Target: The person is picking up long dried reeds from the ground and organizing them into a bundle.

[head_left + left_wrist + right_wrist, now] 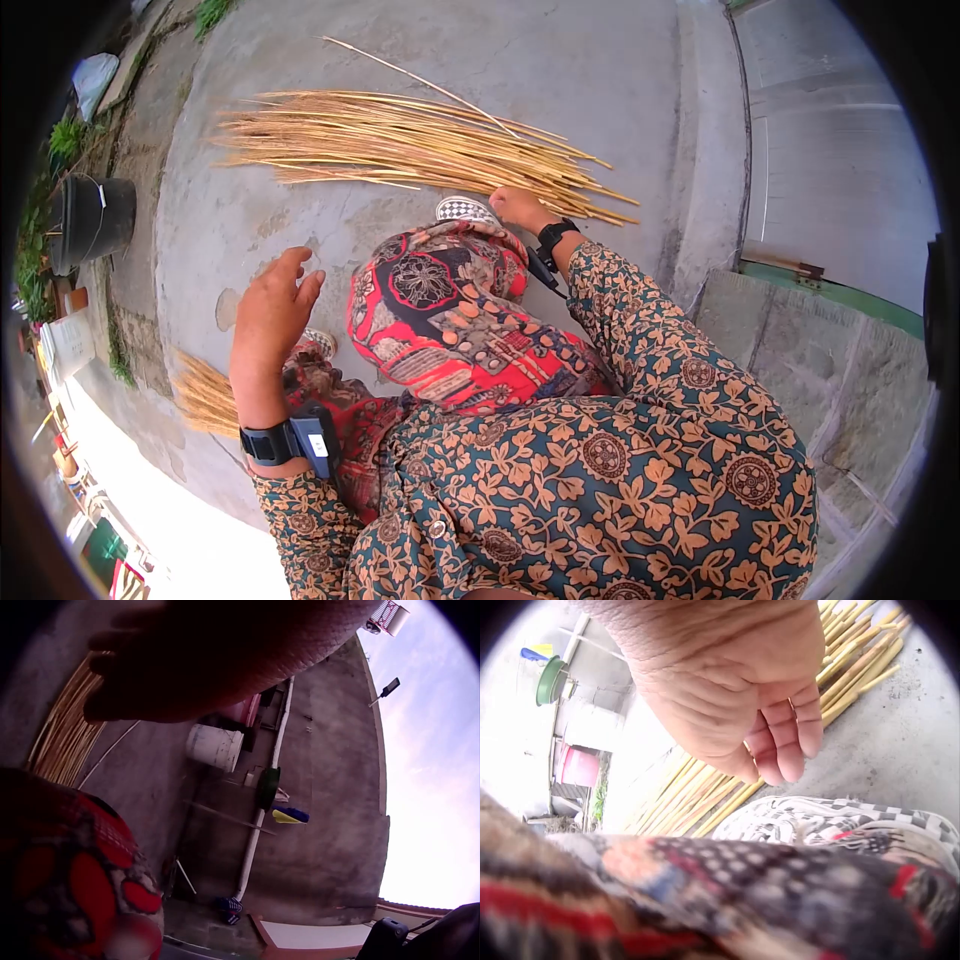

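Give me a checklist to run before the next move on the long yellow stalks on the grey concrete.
1. Left hand free: ok, fingers spread, nothing held.
2. Right hand near the long yellow stalks: ok, at their thicker ends.
3. Right hand touching them: cannot tell.
4. Stalks all aligned: not ok, one thin pale stalk slants away from the pile.
5. Black-and-white checkered cloth shoe clear of the stalks: cannot tell, very close.
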{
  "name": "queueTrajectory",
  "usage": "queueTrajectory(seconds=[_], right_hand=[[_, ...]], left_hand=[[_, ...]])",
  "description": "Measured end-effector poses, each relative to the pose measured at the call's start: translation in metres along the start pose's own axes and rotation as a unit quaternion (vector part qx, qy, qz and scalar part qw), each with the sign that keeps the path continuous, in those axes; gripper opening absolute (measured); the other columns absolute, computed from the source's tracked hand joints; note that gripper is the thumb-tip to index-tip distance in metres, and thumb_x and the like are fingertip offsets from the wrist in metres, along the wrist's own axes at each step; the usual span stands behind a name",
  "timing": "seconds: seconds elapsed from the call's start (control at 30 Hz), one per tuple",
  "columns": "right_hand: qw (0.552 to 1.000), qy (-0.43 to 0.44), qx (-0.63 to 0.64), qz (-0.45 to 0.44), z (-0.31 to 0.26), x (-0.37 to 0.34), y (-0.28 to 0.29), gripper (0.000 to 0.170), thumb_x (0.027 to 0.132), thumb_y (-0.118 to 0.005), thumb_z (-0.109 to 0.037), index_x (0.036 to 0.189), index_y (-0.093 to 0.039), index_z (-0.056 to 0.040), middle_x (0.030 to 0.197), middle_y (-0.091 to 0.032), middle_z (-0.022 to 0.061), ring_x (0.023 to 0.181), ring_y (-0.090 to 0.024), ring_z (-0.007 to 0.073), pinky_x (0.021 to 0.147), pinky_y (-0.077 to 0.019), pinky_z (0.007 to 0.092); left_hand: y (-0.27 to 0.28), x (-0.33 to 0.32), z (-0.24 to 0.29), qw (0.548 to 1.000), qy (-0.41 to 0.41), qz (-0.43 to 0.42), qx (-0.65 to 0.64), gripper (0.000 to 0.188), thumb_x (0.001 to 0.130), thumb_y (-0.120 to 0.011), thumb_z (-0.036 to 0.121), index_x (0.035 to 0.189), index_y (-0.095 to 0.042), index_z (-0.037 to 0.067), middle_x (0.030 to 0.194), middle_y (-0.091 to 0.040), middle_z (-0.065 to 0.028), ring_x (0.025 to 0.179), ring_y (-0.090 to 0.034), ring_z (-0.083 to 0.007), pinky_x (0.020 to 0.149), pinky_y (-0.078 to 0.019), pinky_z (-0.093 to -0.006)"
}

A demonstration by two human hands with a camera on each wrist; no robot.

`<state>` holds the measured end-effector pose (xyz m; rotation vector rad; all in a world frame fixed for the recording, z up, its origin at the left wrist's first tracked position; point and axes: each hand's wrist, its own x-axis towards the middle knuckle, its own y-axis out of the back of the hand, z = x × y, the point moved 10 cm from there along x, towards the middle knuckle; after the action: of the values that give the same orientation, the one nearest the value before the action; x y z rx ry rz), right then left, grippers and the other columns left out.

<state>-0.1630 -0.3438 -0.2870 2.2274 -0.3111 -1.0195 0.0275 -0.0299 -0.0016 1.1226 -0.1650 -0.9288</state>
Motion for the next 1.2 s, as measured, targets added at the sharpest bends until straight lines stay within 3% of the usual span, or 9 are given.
queueTrajectory(seconds=[0.2, 0.23, 0.33, 0.53, 0.7, 0.8, 0.93, 1.1, 1.2], right_hand=[[0.954, 0.038, -0.107, 0.277, 0.011, -0.053, 0.046, 0.016, 0.086, -0.051, -0.018, 0.091, -0.066, -0.0148, 0.094, -0.062, 0.0118, 0.092, -0.059, 0.0324, 0.077, -0.0483, 0.0439], [0.966, 0.029, -0.151, 0.209, 0.021, -0.047, 0.03, 0.018, 0.085, -0.051, -0.013, 0.096, -0.065, -0.0155, 0.094, -0.06, 0.0111, 0.092, -0.058, 0.0332, 0.077, -0.0484, 0.0438], [0.968, 0.046, -0.144, 0.201, 0.025, -0.052, 0.017, 0.022, 0.085, -0.051, -0.012, 0.102, -0.064, -0.0144, 0.097, -0.061, 0.0111, 0.093, -0.058, 0.0334, 0.08, -0.0484, 0.0436], [0.936, 0.095, -0.091, 0.326, 0.009, -0.045, 0.047, 0.03, 0.086, -0.05, -0.01, 0.114, -0.061, -0.0124, 0.111, -0.061, 0.0112, 0.104, -0.056, 0.0328, 0.085, -0.0473, 0.0439], [0.982, 0.092, -0.137, 0.095, 0.005, -0.018, 0.024, 0.026, 0.083, -0.056, -0.017, 0.108, -0.063, -0.0172, 0.105, -0.065, 0.0053, 0.101, -0.058, 0.0284, 0.084, -0.0474, 0.0426], [0.965, 0.15, -0.182, 0.112, 0.003, -0.017, -0.005, 0.024, 0.083, -0.058, -0.02, 0.107, -0.064, -0.0163, 0.105, -0.065, 0.0067, 0.101, -0.058, 0.0293, 0.083, -0.047, 0.043], [0.984, 0.079, -0.106, 0.122, 0.001, -0.014, -0.008, 0.023, 0.085, -0.058, -0.024, 0.106, -0.065, -0.0176, 0.106, -0.064, 0.0094, 0.101, -0.058, 0.0301, 0.082, -0.0474, 0.0427], [0.901, 0.244, -0.215, 0.287, -0.055, -0.07, 0.046, 0.015, 0.079, -0.065, -0.024, 0.094, -0.066, -0.0198, 0.076, -0.054, 0.0058, 0.074, -0.057, 0.0284, 0.064, -0.0455, 0.0421], [0.885, 0.236, -0.226, 0.332, -0.056, -0.082, 0.067, 0.015, 0.078, -0.065, -0.023, 0.093, -0.066, -0.0203, 0.074, -0.053, 0.006, 0.074, -0.057, 0.0282, 0.063, -0.045, 0.0421]], left_hand=[[0.007, -0.001, 0.007, 0.999, -0.029, 0.027, 0.008, 0.03, 0.087, -0.062, 0.022, 0.114, -0.056, 0.009, 0.099, -0.065, -0.018, 0.085, -0.065, -0.0329, 0.071, -0.0511, -0.0406], [0.006, -0.002, 0.009, 0.999, -0.04, 0.032, 0.014, 0.031, 0.087, -0.063, 0.021, 0.115, -0.056, 0.009, 0.098, -0.066, -0.0183, 0.081, -0.066, -0.032, 0.07, -0.0517, -0.0392], [0.0, -0.004, 0.008, 1.0, -0.014, -0.002, 0.013, 0.029, 0.088, -0.06, 0.023, 0.112, -0.055, 0.008, 0.102, -0.064, -0.0166, 0.091, -0.062, -0.0361, 0.075, -0.0495, -0.0445], [-0.002, -0.004, 0.003, 1.0, -0.007, -0.006, 0.013, 0.029, 0.088, -0.06, 0.024, 0.112, -0.055, 0.008, 0.102, -0.064, -0.0162, 0.09, -0.062, -0.0364, 0.074, -0.0496, -0.0442], [0.001, -0.004, 0.006, 1.0, -0.018, 0.009, 0.011, 0.03, 0.087, -0.061, 0.023, 0.113, -0.055, 0.008, 0.1, -0.064, -0.0167, 0.089, -0.062, -0.0364, 0.073, -0.0499, -0.0437], [0.004, -0.009, 0.002, 0.998, -0.039, 0.032, 0.033, 0.03, 0.086, -0.062, 0.024, 0.112, -0.055, 0.009, 0.098, -0.064, -0.0162, 0.087, -0.062, -0.0366, 0.071, -0.0501, -0.0442], [0.005, -0.012, 0.001, 0.997, -0.043, 0.043, 0.042, 0.03, 0.086, -0.062, 0.025, 0.111, -0.054, 0.01, 0.095, -0.064, -0.0157, 0.085, -0.062, -0.0368, 0.069, -0.0503, -0.045], [0.007, -0.017, -0.005, 0.999, 0.011, 0.023, 0.032, 0.033, 0.087, -0.061, 0.026, 0.114, -0.056, 0.009, 0.101, -0.065, -0.0176, 0.091, -0.063, -0.0345, 0.076, -0.0499, -0.042], [0.009, -0.016, -0.008, 0.999, 0.0, 0.036, 0.034, 0.032, 0.087, -0.061, 0.026, 0.114, -0.056, 0.009, 0.101, -0.065, -0.018, 0.092, -0.063, -0.034, 0.075, -0.0502, -0.042]])
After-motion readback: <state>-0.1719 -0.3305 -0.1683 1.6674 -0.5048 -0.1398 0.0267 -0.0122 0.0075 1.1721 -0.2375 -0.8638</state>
